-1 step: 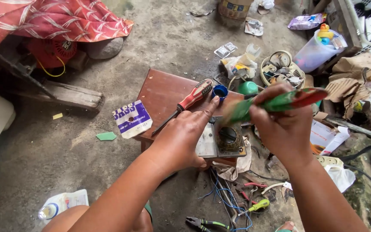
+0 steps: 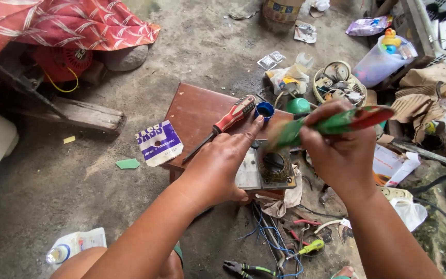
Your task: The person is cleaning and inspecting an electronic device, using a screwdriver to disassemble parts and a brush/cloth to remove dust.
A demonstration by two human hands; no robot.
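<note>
Over a small brown wooden stool [image 2: 192, 111], a grey dial meter [image 2: 267, 168] is steadied by the flat-spread left hand [image 2: 220, 165], while a green-red tool [image 2: 336, 122] is gripped in the right hand's [image 2: 339, 155] closed fist.

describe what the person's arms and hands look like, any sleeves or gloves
Both arms are bare from the bottom edge of the picture to the fingertips: no sleeves, gloves, watch or bracelet in view. The left hand and right hand show no rings, and the nails are short and unpainted.
</note>
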